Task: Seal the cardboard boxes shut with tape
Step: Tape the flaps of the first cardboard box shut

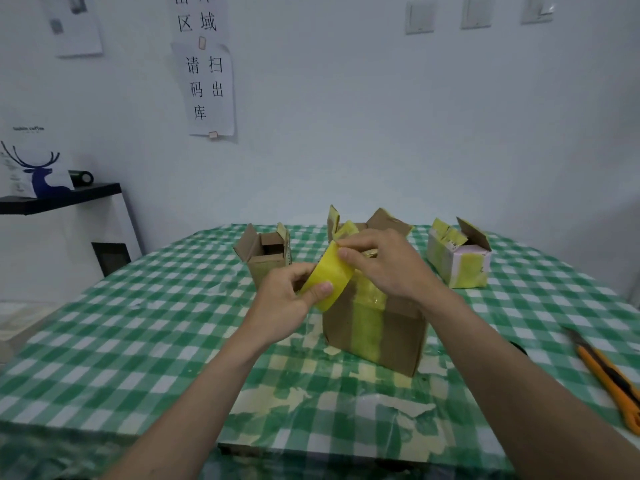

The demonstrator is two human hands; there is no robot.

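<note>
Head view. The left hand (287,299) grips the yellow tape roll (327,282), thumb pressed on the outer band and fingers curled behind it. The right hand (384,265) pinches at the roll's upper edge with thumb and forefinger, apparently hunting for or lifting the free end; whether an end is lifted I cannot tell. The roll is held in the air, just in front of and above the near box (377,327), which stands on the checked table (138,341) with flaps up and an old yellowish tape strip down its front face.

Orientation: the roll is tilted, its band running from lower left to upper right, so its long dimension lies along that diagonal; the core axis points roughly toward upper left and away from the camera.

2 more open boxes stand behind: left box (265,261), right box (460,261). An orange utility knife (609,375) lies at the right.

Risks, judged:
1. The tape end tears narrow or re-sticks if peeled at an angle.
2. Flaps are not yet folded; tape laid now would bridge a gap.
3. A pulled strip may sag onto the sticky-looking residue on the cloth.
</note>
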